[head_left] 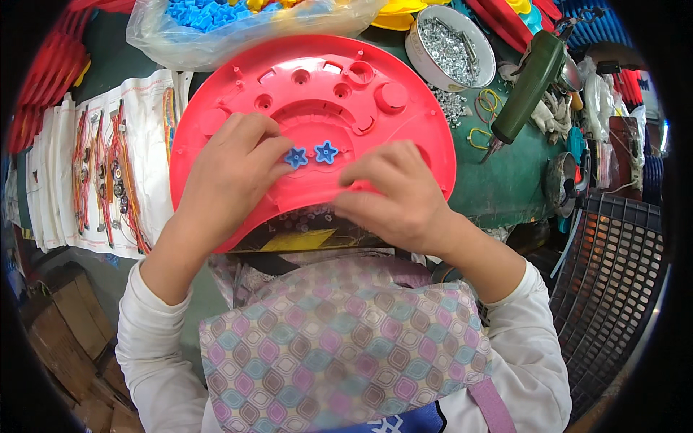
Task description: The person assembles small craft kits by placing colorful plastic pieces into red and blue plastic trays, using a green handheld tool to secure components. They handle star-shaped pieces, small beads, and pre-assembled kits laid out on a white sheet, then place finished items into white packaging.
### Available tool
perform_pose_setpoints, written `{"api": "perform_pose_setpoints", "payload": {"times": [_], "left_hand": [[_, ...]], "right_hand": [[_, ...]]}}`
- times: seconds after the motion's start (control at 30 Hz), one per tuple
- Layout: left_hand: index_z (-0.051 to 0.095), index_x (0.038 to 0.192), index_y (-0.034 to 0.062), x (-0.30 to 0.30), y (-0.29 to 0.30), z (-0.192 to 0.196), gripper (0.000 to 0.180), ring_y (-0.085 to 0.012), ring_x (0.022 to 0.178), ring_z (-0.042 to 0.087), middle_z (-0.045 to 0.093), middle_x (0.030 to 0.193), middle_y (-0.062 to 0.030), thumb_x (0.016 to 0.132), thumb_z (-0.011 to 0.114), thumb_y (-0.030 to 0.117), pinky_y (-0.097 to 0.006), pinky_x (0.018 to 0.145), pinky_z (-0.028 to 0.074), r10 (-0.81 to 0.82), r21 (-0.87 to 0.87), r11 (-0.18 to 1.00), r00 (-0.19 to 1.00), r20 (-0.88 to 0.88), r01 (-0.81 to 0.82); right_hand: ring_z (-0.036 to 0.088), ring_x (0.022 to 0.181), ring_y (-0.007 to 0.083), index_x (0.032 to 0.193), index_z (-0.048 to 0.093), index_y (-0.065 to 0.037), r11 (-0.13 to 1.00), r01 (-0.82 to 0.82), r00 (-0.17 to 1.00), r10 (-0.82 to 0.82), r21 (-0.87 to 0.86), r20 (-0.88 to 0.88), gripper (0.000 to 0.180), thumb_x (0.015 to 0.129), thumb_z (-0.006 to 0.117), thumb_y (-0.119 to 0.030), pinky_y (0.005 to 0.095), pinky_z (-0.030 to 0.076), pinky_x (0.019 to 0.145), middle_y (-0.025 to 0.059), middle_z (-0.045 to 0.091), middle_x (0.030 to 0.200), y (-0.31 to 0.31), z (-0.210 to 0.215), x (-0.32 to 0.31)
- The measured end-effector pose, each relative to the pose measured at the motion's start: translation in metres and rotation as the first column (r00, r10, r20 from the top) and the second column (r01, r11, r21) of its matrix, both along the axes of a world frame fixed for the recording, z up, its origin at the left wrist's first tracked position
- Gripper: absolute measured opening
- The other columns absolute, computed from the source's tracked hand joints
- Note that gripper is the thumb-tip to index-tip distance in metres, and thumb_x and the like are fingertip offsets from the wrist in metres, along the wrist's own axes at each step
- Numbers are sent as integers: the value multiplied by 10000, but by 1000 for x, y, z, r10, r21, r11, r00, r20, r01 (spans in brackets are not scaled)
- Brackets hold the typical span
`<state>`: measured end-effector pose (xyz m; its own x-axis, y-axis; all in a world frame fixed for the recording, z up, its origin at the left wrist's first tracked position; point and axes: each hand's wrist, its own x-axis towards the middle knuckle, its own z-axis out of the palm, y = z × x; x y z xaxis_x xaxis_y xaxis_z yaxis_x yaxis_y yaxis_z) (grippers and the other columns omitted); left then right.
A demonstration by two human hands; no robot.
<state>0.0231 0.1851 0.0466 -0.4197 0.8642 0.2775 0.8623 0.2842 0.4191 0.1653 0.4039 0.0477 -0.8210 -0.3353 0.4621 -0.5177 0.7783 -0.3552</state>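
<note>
A pink, rounded plastic shell (422, 119) with posts and holes lies on the bench in front of me. Two blue star-shaped plastic pieces rest near its middle. My left hand (234, 162) is over the shell's left part, thumb and fingertips closed at the edge of the left blue star (296, 158). Just beside it sits the right blue star (326, 152), with no finger on it. Over the shell's lower right, my right hand (401, 195) is slightly blurred, its fingers curved, with a gap between thumb and forefinger and nothing visible there.
A plastic bag (151, 36) of blue stars stands behind the shell. A white bowl (426, 61) of screws is at the back right, near a green power screwdriver (530, 86) hanging tip down. Wired parts (115, 173) lie on white sheets at left; a black crate (613, 267) stands right.
</note>
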Motion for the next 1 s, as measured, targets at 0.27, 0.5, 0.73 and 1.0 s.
{"api": "perform_pose_setpoints", "payload": {"times": [0.27, 0.5, 0.73, 1.0], "left_hand": [[660, 951, 56, 5, 20, -7, 335, -312, 959, 575, 592, 975, -102, 697, 846, 171, -430, 865, 495, 37, -60, 997, 998, -45, -39], [665, 1211, 23, 6, 18, 12, 363, -234, 967, 644, 686, 1062, -83, 884, 768, 141, -359, 832, 521, 115, 135, 964, 818, 563, -228], [674, 1221, 17, -50, 15, 25, 268, -177, 839, 689, 724, 970, -85, 975, 674, 122, -308, 743, 539, 268, 274, 817, 754, 600, -508], [698, 1066, 33, -131, 38, 29, 193, -301, 884, 662, 727, 921, -137, 905, 727, 136, -405, 794, 535, 489, 268, 835, 871, 38, -481]], "right_hand": [[556, 1038, 288, 955, 656, -104, 958, 50, 985, -93, 281, 143, 302, 724, 817, -210, 414, 462, 877, 86, 564, 1000, 2, -7, -56], [614, 982, 283, 1043, 640, -80, 997, -73, 984, 78, -41, 159, 311, 773, 779, -147, 423, 505, 864, 86, 633, 989, 13, 26, -85], [630, 994, 279, 1128, 708, -83, 976, 104, 979, -66, -192, 194, 283, 865, 763, -172, 412, 525, 870, 78, 681, 971, 17, 34, -183], [602, 984, 296, 1089, 710, -82, 936, 242, 948, -173, 254, -266, 267, 848, 769, -181, 423, 499, 899, 64, 657, 948, 16, 6, -246]]}}
